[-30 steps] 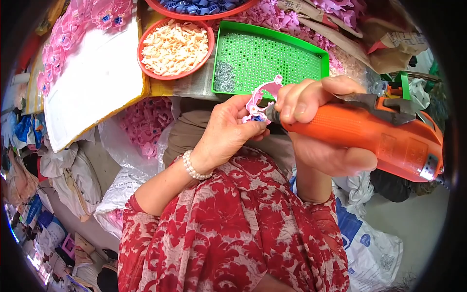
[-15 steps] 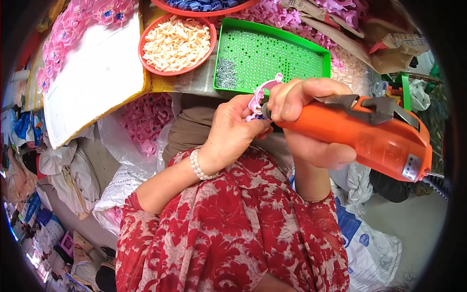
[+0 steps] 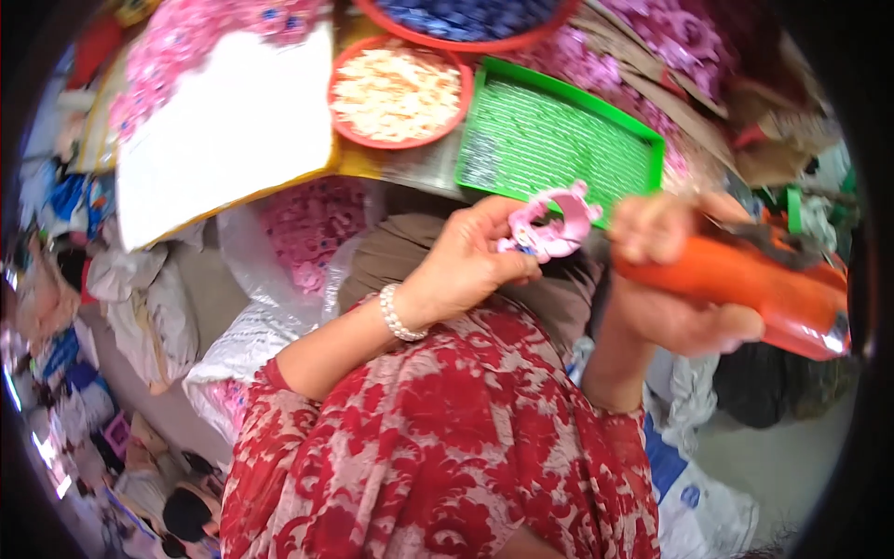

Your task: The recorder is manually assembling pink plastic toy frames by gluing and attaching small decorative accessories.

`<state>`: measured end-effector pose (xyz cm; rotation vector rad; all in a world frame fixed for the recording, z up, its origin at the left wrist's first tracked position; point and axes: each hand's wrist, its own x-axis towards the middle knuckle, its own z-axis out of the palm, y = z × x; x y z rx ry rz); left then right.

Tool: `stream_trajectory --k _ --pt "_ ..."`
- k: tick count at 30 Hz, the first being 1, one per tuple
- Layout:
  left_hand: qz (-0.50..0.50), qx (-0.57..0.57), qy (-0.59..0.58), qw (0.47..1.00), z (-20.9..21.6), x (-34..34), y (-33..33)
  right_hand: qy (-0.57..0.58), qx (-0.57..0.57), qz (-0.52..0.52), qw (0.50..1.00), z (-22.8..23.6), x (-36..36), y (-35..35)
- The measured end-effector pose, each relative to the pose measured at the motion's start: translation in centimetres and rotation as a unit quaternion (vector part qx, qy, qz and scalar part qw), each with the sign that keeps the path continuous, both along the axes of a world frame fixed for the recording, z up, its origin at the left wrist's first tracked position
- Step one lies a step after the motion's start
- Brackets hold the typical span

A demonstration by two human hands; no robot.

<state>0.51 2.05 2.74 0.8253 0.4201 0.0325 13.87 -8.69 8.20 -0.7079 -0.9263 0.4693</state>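
My left hand [image 3: 475, 244] pinches a pink plastic ring-shaped part [image 3: 570, 224] at its near edge, where a bit of blue shows. The part is held up just in front of the green tray [image 3: 466, 177]. Over to the right, my right hand [image 3: 675, 270] is wrapped round an orange electric screwdriver [image 3: 745, 293], smeared by motion. The screwdriver stands apart from the pink part, and its tip is hidden behind my fingers. Small silvery screws [image 3: 481, 160] lie in the left end of the tray.
A red bowl of cream-coloured pieces [image 3: 399, 93] and a larger bowl of blue pieces [image 3: 466, 17] stand behind. At the left, pink parts [image 3: 200, 42] line a white board [image 3: 223, 140]. Below the table edge hangs a clear bag of pink parts [image 3: 312, 228].
The screwdriver has come away from the pink part and moved right with my right hand. My left hand has turned the part so its round opening shows. The whole view has shifted.
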Motion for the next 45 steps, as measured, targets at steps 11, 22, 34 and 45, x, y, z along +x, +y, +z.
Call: stream_trajectory --k 11,22,34,45 --pt "0.142 0.145 0.109 0.973 -4.8 -10.6 3.8 0.006 -0.064 -0.131 0.989 0.5 1.7 -1.8" --pt "0.352 0.548 0.351 0.673 -17.6 -19.5 10.0 0.002 -0.062 -0.088 0.994 -0.8 1.0 -0.5" --pt "0.403 0.621 0.167 0.651 3.4 -11.0 17.3 0.007 -0.101 -0.152 0.983 -1.5 0.3 -0.2" --pt "0.347 0.684 0.345 0.541 4.3 0.8 28.1 0.009 -0.106 -0.174 0.979 -2.0 0.2 -2.2"
